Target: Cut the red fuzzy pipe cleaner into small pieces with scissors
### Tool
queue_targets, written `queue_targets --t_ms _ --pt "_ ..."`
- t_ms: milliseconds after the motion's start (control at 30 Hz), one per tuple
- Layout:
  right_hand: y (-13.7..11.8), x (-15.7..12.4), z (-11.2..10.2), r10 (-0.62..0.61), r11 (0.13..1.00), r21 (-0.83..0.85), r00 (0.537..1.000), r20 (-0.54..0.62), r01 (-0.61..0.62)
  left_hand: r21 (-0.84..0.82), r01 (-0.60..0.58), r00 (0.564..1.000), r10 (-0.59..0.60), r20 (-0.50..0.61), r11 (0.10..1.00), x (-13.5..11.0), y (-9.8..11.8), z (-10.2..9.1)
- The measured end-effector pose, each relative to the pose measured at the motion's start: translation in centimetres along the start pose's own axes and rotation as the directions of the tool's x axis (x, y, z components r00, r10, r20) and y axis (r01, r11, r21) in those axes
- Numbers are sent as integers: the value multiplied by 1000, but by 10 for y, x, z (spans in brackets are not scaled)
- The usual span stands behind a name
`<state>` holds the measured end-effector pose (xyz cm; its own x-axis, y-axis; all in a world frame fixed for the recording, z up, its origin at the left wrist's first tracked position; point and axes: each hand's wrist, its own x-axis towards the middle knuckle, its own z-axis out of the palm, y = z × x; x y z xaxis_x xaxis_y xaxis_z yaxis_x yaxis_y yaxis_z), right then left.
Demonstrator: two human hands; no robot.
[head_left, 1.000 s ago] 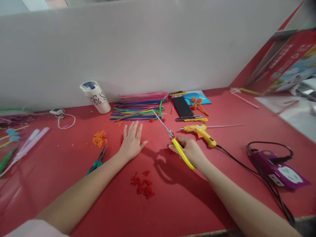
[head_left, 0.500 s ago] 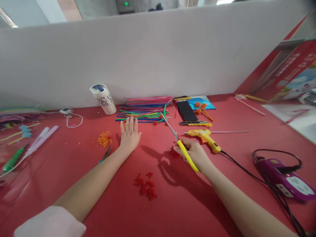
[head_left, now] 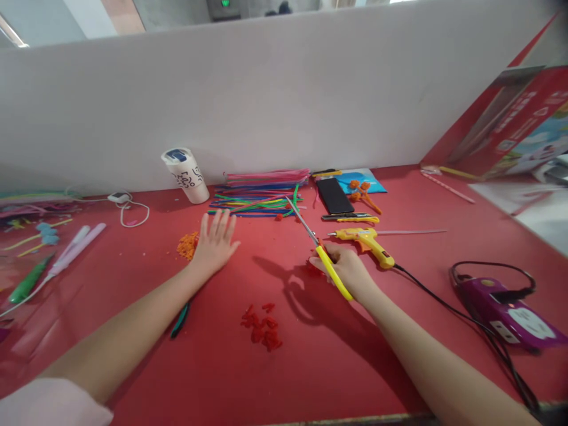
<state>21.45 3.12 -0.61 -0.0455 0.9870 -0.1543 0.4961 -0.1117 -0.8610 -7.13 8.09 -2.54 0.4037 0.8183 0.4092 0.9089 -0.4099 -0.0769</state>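
My left hand point(head_left: 215, 243) is open, palm down with fingers spread, beside a small heap of orange clippings point(head_left: 187, 245) on the red table. Under my left forearm pokes a dark green-handled tool point(head_left: 180, 320), mostly hidden. My right hand point(head_left: 347, 269) grips yellow-handled scissors point(head_left: 333, 273), their blades pointing away and to the left. Red bits point(head_left: 314, 267) show beneath that hand. A loose group of red pieces point(head_left: 262, 331) lies between my arms. Beyond the hands, a bundle of colourful pipe cleaners point(head_left: 260, 196) rests near the white partition.
A yellow glue gun point(head_left: 364, 241) with a cord lies right of my right hand, near a purple power strip point(head_left: 510, 313). A black phone point(head_left: 335, 196), a cutter knife point(head_left: 349, 217) and a white tumbler point(head_left: 186, 176) stand or lie farther back. A green-handled tool point(head_left: 32, 279) is at left.
My left hand has moved left, from in front of the pipe cleaners toward the orange heap. My right hand keeps the scissors in almost the same place.
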Motion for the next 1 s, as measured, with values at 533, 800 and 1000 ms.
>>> queue_targets --t_ms 533,800,1000 --pt "4 4 -2 -60 997 -41 998 -23 59 -35 223 970 -225 -94 974 42 38 31" --pt "-6 -2 1 -65 996 -62 998 -22 64 -50 195 981 -195 9 980 25 2 -4" --pt "-3 0 1 -40 996 -74 999 -12 39 -154 -22 987 46 154 988 17 26 0"
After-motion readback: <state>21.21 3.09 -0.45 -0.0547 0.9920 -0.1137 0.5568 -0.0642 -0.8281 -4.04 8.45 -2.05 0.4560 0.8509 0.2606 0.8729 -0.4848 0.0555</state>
